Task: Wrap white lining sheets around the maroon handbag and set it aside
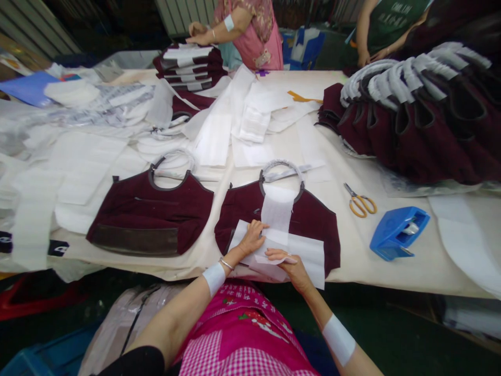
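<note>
A maroon bag (313, 219) with a wrapped ring handle lies flat in front of me. A strip of thin white packing sheet (276, 209) runs down from its handle, and a wider white sheet (309, 256) lies across its lower part. My left hand (251, 239) rests on the wide sheet with its fingers stretched out. Just to the right, my right hand (288, 265) pinches a folded edge of white sheet between thumb and fingers. A second maroon bag (156, 214) with a dark lower panel lies to the left.
Yellow-handled scissors (360, 202) and a blue tape dispenser (399, 232) lie to the right. Behind them is a heap of maroon bags (410, 125) with wrapped handles. White sheets (86, 162) cover the left side. Two people stand across the table, near stacked bags (190, 68).
</note>
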`<state>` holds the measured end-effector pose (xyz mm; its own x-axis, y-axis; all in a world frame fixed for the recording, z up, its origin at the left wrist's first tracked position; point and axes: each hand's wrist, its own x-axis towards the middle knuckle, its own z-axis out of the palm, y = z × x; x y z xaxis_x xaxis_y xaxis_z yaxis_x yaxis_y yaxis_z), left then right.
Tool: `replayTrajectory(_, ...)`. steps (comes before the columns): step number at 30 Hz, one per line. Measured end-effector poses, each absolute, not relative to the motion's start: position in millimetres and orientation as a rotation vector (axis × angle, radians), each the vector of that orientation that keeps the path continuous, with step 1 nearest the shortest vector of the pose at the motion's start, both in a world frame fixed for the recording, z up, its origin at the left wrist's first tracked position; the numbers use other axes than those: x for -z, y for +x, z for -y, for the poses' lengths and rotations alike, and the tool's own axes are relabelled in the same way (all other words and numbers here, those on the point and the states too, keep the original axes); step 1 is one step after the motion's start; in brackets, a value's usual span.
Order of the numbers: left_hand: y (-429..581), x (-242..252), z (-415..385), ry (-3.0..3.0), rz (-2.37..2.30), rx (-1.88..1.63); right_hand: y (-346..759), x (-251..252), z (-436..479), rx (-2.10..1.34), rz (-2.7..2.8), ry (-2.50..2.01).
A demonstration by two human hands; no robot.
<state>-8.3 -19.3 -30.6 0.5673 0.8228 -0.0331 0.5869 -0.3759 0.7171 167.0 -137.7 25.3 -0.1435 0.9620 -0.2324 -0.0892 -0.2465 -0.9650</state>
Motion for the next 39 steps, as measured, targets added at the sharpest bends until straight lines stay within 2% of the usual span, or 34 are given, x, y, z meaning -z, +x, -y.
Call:
replayTrajectory(12, 3, 12, 22, 2.360, -1.345, -0.618, 164, -18, 139, -1.510, 1.090, -1.219)
replayTrajectory(16, 8, 6, 20, 2.683, -1.019, -0.647, 163, -21, 140, -1.509, 1.071, -1.236)
replayTrajectory(19, 10, 7, 15, 2.639, -0.765, -0.534, 164, -22, 140, -1.514, 1.066, -1.234)
replayTrajectory(39, -14, 39, 30, 2.517, -0.609, -0.405, 163, -20, 136, -1.498, 1.097, -1.267)
